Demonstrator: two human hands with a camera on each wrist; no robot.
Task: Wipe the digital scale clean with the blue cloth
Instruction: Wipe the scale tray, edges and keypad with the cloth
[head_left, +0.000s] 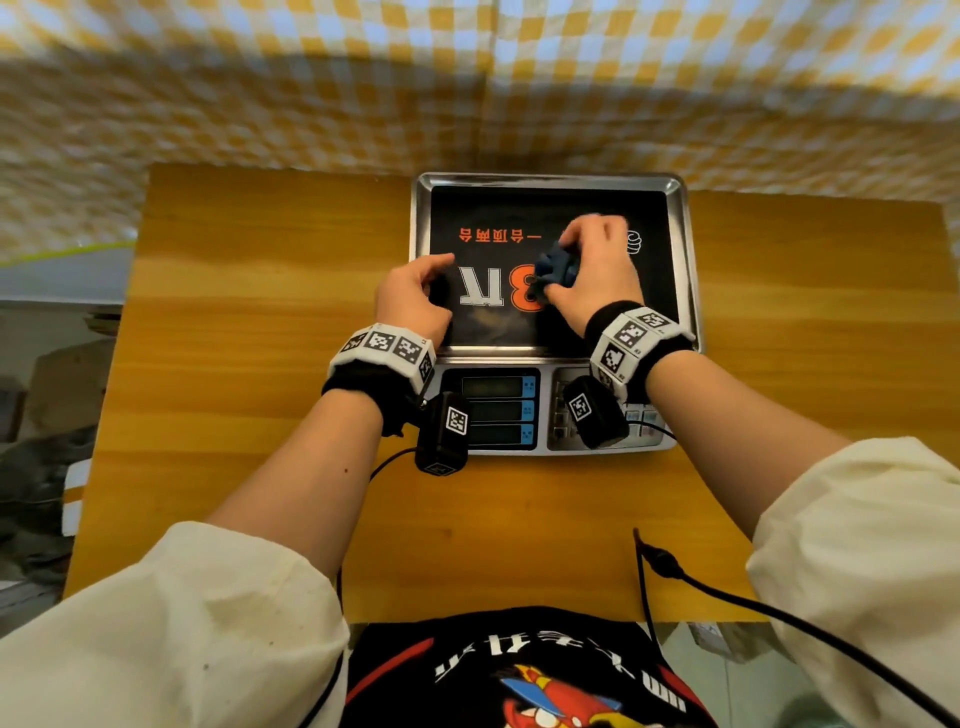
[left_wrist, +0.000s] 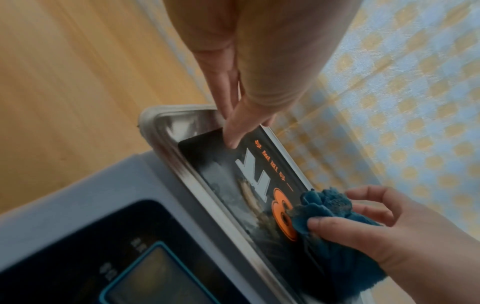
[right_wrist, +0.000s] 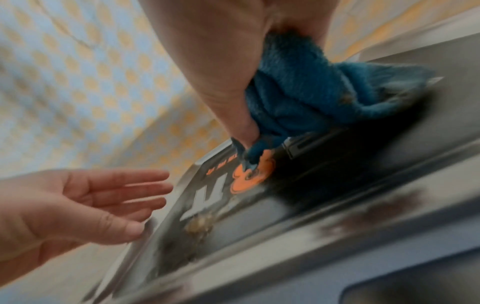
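The digital scale stands on the wooden table, and its steel tray carries a black sticker with an orange "3". My right hand grips the bunched blue cloth, which presses on the orange figure. At the tray's left edge my left hand holds nothing, and its relaxed fingers touch the sticker's left side. A brownish smear lies on the tray's near part. The right wrist view is blurred.
The scale's display panel and keypad face me, partly covered by the wrist cameras. Bare wooden table lies left, right and in front of the scale. A black cable crosses the front right. A yellow checked cloth hangs behind.
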